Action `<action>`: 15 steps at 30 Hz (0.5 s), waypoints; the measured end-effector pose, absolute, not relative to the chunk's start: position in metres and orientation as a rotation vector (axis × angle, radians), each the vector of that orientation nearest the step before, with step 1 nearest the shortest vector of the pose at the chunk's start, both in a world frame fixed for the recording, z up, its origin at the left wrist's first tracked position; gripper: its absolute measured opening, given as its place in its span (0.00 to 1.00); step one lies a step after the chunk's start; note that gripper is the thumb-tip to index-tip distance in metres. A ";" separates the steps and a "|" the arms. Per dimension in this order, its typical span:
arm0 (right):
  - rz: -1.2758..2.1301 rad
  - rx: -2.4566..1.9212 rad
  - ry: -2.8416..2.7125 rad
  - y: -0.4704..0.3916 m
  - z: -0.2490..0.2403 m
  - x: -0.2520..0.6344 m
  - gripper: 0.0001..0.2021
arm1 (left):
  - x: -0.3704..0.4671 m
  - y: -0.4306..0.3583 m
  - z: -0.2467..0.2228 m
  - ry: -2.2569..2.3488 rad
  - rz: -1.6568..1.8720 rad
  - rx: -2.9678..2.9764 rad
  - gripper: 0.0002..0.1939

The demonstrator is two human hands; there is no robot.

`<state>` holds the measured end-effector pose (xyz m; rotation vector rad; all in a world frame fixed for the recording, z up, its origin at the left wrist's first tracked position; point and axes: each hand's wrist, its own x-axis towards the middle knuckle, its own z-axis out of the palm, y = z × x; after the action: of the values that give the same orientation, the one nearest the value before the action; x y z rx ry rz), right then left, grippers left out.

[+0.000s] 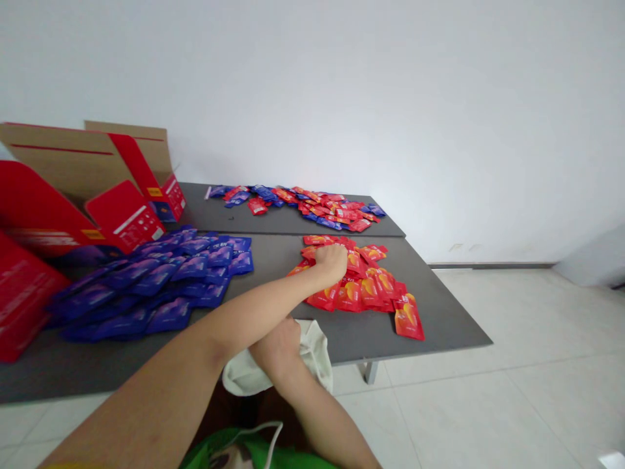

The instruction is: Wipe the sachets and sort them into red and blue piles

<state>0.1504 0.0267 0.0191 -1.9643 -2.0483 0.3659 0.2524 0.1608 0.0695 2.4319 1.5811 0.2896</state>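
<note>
The left hand point(332, 262) is covering part of the red packet pile point(361, 286), and its fingertips are hiding from view. On the near side of the pile, the left forearm point(263, 305) is partly concealing the right hand point(280, 342) and a white cloth point(315, 352). Far left of the pile, the picture's edge is cutting off a red box point(24, 299). Lettering on the pile is blurring beyond reading.

The right hand point(278, 344) gripped a white bag point(316, 348); beyond this grip, the left hand point(332, 263) was over red packets point(374, 290); leftward lay blue packets point(195, 267).
</note>
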 end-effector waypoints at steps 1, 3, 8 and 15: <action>0.369 -1.964 -2.017 0.026 0.019 0.150 0.14 | 0.248 0.166 0.073 1.547 0.283 2.461 0.14; 0.344 -1.961 -1.977 0.025 0.018 0.150 0.13 | 0.234 0.181 0.079 1.449 0.285 2.547 0.14; 0.321 -1.936 -1.990 0.023 0.016 0.151 0.12 | 0.166 0.241 0.080 1.448 0.380 2.475 0.17; 0.316 -1.931 -1.990 0.023 0.014 0.151 0.12 | 0.071 0.306 0.067 1.648 0.605 2.198 0.20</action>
<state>0.1512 0.0232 0.0140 -1.9314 -1.9902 0.3160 0.0709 0.3061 0.0672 2.1979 1.6485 0.6053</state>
